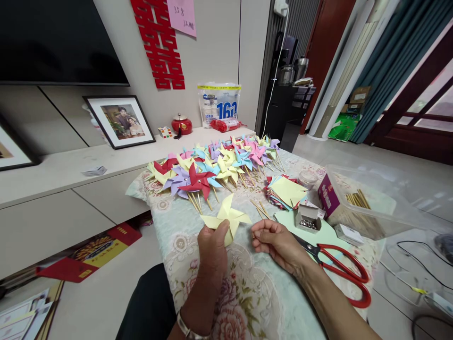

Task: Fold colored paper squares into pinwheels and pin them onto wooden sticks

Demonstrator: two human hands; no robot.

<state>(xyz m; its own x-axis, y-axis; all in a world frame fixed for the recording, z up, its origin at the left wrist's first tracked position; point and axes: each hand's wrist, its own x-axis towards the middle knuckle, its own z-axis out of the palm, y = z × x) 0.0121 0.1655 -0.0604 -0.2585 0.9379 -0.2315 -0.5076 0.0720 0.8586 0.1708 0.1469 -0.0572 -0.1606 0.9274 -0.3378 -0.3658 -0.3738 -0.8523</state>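
Note:
A pale yellow paper pinwheel [231,217] with folded blades is pinched in my left hand [213,245], the thumb pressed on its middle. Just to its right, my right hand [274,243] is closed with fingertips together; whatever is between them is too small to make out. Beside that hand lie a small open box of metal pins [307,219], red-handled scissors [336,264] and a few loose wooden sticks [261,209]. Behind, many finished pinwheels on sticks [200,182] in red, purple, blue, pink and yellow lie in a heap.
A stack of cut paper squares [286,190] sits behind the pin box. At right stands a clear plastic bin [382,219] with wooden sticks [358,199] near it. The floral tablecloth [244,302] covers the table. A low white cabinet [116,165] borders the far left side.

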